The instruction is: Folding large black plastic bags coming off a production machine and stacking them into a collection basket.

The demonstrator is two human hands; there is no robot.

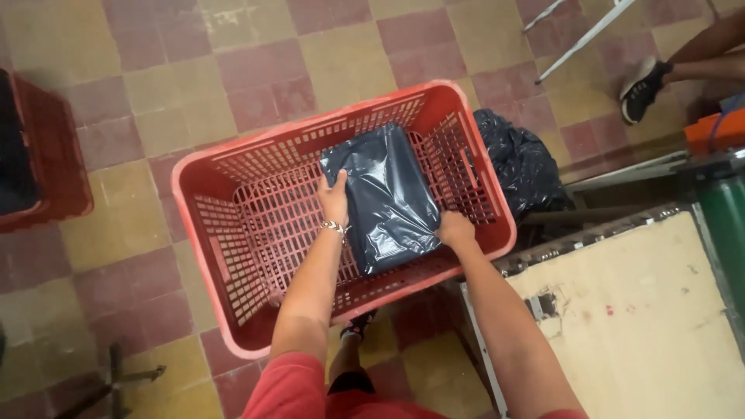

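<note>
Both hands are holding a dark plastic package inside a red crate.

The left hand (334,199) and right hand (455,229) are gripping the dark plastic package (388,198) by its sides, fingers curled on it, inside the red crate (225,264) on the tiled floor (155,85).

Two bare forearms extend from short red sleeves (291,384), the fabric bunched at the upper arms. The left hand (334,198) wears a beaded metallic bracelet (334,226) at the wrist; the right hand (455,230) carries no jewellery. Below, a dark shoe (358,323) shows.
</note>
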